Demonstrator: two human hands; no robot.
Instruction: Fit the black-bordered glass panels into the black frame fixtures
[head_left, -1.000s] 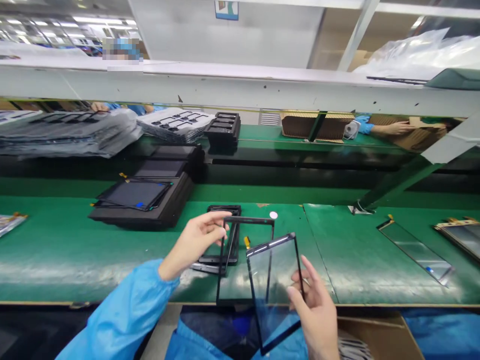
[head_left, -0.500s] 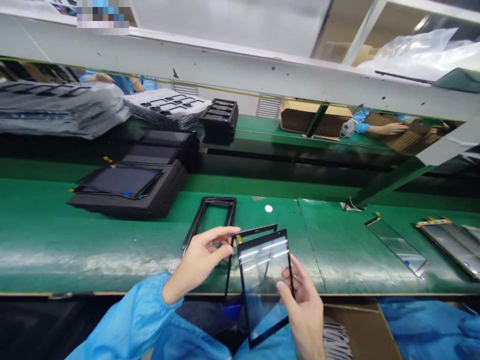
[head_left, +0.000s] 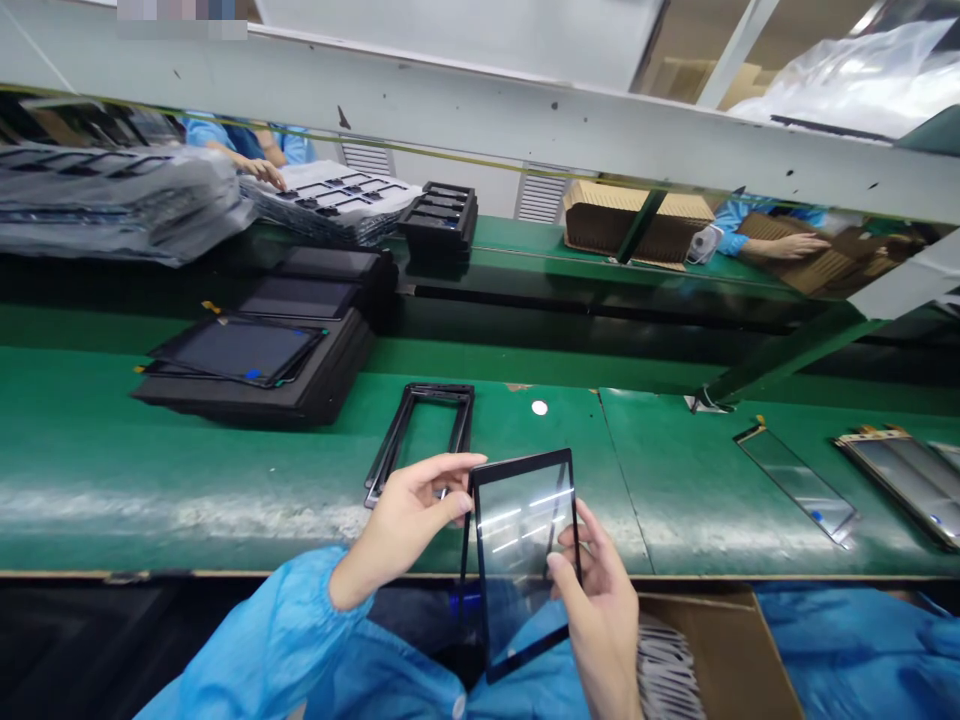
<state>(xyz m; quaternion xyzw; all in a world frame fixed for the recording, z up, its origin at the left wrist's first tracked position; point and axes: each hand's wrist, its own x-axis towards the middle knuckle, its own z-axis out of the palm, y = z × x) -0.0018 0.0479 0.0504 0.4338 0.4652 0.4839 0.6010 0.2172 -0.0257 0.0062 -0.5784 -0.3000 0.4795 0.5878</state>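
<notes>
Below white shelf (head_left: 465,95) — green workbench (head_left: 225,470).

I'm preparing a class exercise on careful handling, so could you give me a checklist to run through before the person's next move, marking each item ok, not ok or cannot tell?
1. Right hand has a grip on the glass panel: ok, at its right side, thumb on the face.
2. Left hand has a grip on the black frame: ok, near its upper left corner.
3. Left edges of panel and frame line up: not ok, a gap widens downward.
4. Upper edges touch: cannot tell, the panel overlaps the frame in view.
5. Panel face clean: cannot tell, light reflections cross it.
6. Loose frames resting on the green bench: ok, beyond the left hand.
</notes>
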